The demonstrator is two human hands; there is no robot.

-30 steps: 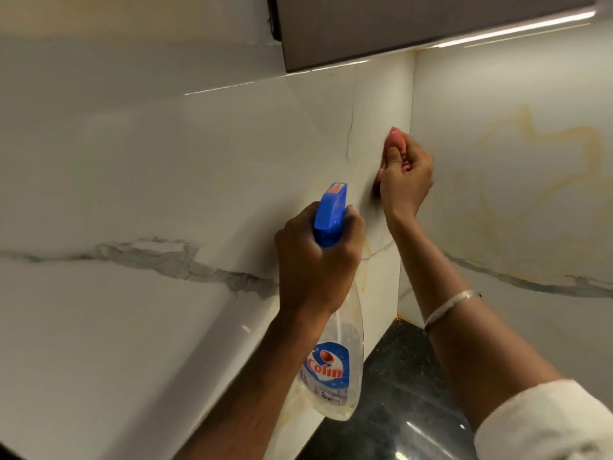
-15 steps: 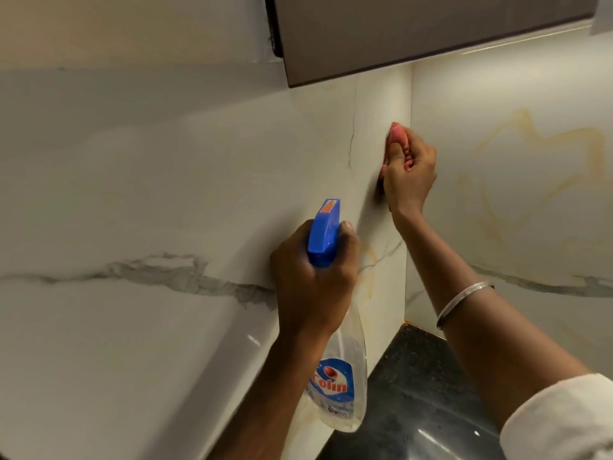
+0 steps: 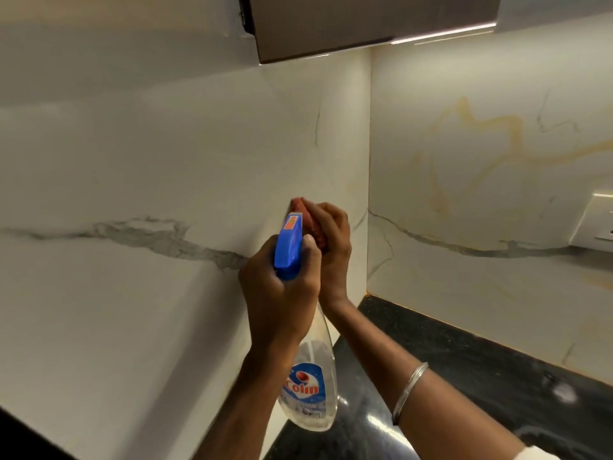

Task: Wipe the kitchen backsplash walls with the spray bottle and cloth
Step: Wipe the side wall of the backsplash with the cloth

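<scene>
My left hand [image 3: 277,290] grips the neck of a clear spray bottle [image 3: 308,386] with a blue trigger head, held upright close to the left backsplash wall [image 3: 139,167]. Right behind it, my right hand [image 3: 331,247] holds a reddish-pink cloth [image 3: 310,224] and presses it against that marble-look wall, just left of the corner. The bottle's blue head hides part of the cloth. The right backsplash wall [image 3: 481,154] shows yellowish veins.
A dark speckled countertop [image 3: 464,366] runs along the bottom right. A grey cabinet [image 3: 365,21] hangs overhead with a light strip under it. A white switch plate [image 3: 597,224] sits on the right wall at the frame's edge.
My right hand has brought the cloth down and leftward along the left wall, from high near the corner to just behind the bottle. The left hand keeps its grip on the bottle.
</scene>
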